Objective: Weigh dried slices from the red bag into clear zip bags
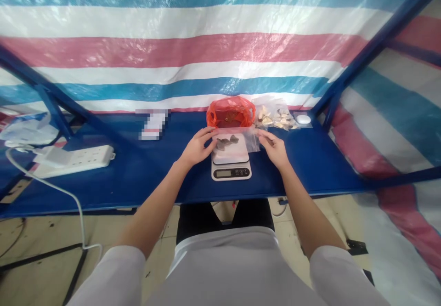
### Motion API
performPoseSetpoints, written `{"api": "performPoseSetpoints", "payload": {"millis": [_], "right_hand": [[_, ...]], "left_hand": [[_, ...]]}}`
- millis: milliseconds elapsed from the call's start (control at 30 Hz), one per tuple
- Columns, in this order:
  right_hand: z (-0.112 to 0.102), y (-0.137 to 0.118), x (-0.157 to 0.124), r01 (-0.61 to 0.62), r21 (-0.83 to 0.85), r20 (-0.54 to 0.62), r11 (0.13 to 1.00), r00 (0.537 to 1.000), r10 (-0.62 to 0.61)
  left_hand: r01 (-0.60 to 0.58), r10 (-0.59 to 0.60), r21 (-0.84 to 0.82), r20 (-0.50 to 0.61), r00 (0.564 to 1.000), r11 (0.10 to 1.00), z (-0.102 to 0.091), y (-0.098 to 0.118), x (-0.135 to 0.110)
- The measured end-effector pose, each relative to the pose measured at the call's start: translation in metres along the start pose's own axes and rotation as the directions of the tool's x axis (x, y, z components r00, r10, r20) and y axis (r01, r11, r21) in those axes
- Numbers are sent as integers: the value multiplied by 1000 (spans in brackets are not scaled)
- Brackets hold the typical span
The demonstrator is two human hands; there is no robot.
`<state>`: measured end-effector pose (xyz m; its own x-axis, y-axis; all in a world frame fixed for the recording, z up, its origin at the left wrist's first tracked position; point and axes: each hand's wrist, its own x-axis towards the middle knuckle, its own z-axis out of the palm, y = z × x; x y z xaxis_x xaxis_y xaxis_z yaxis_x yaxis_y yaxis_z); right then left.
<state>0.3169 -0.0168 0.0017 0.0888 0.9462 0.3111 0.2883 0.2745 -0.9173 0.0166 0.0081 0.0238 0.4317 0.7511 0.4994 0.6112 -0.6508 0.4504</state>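
**Clear bag with dark pieces held over scale; closure unclear**

Left hand and right hand both narrow, fingers pinching opposite ends of the clear bag near its top edge. Bag sits mid-frame, spread over the scale, hanging past the plate on the right side. Dark pieces show over the plate; they look to be inside the bag, though the plastic makes that hard to confirm.

Progress, as judged: bagging of the dark pieces looks done or nearly so. Whether the top is sealed, can't tell. Display too small to read, so no call on weighing. If the top is open, closing it is what's left, plus setting the bag down off the scale.

Upper right of the frame: clear bags of pale pieces lie apart from the hands, beside a small bag with a white round item. Just behind the scale, red bag stands open, brownish contents inside. All on the blue table.
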Motion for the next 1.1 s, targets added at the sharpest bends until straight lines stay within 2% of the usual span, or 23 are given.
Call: {"api": "performPoseSetpoints", "payload": {"millis": [100, 200, 467, 667, 833, 967, 1033, 1100], "right_hand": [[11, 0, -4, -52, 113, 0, 992, 999, 53], [17, 4, -6, -55, 150, -9, 987, 998, 57], [14, 1, -1, 12, 15, -16, 1000, 1000, -11], [13, -32, 16, 189, -114, 48, 975, 982, -184], [12, -69, 36, 342, -157, 166, 927, 934, -316], [12, -91, 51, 403, -158, 276, 901, 894, -352], [12, -99, 58, 423, -141, 331, 895, 872, -360], [13, -104, 63, 437, -121, 375, 891, 851, -367]], "left_hand": [[-67, 68, -22, 57, 996, 998, 5, 6, 2], [-98, 100, -30, 83, 991, 995, 9, 9, 0], [-96, 98, -24, 83, 992, 995, 12, 10, 0], [-68, 65, -61, -54, 996, 996, 7, 19, 17], [-6, -6, -88, -131, 991, 996, -8, 30, 44], [43, -68, -136, -184, 981, 990, -20, 37, 67], [85, -125, -242, -156, 980, 967, -25, 39, 77], [148, -187, -400, -60, 980, 904, -29, 40, 83]]}}
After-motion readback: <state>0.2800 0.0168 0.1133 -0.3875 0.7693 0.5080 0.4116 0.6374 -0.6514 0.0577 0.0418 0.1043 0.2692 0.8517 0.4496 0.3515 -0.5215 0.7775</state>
